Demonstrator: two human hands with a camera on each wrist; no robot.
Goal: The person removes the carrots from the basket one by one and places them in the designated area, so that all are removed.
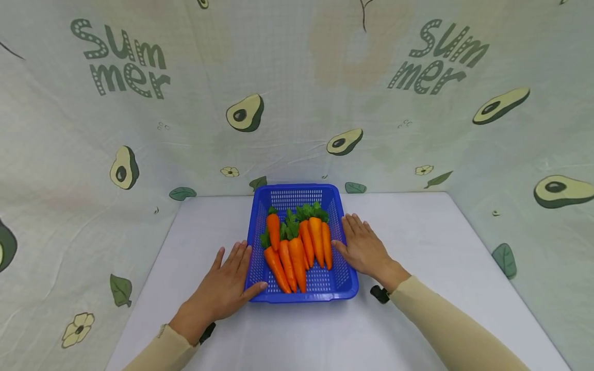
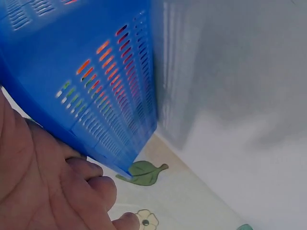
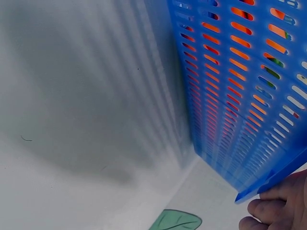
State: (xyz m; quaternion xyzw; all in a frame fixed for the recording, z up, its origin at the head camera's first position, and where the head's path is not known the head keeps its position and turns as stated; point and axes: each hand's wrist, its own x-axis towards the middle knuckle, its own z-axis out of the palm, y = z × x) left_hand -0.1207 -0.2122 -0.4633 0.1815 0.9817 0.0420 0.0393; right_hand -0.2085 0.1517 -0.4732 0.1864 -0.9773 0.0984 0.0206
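Observation:
A blue slotted plastic basket (image 1: 297, 188) stands in the middle of the white table, filled with several orange carrots (image 1: 297, 255) whose green tops point away from me. My left hand (image 1: 229, 281) lies flat against the basket's left side, fingers straight, thumb touching the front left corner. My right hand (image 1: 364, 248) lies flat against the right side in the same way. In the left wrist view the basket wall (image 2: 96, 72) sits right above the left hand (image 2: 48, 182). In the right wrist view the basket wall (image 3: 240, 96) shows orange through its slots, above the right hand's fingers (image 3: 276, 206).
The white table (image 1: 427, 237) extends on both sides of the basket and in front of it. A cloth backdrop (image 1: 297, 103) printed with avocados, leaves and "Summer" encloses the table at the back and on both sides.

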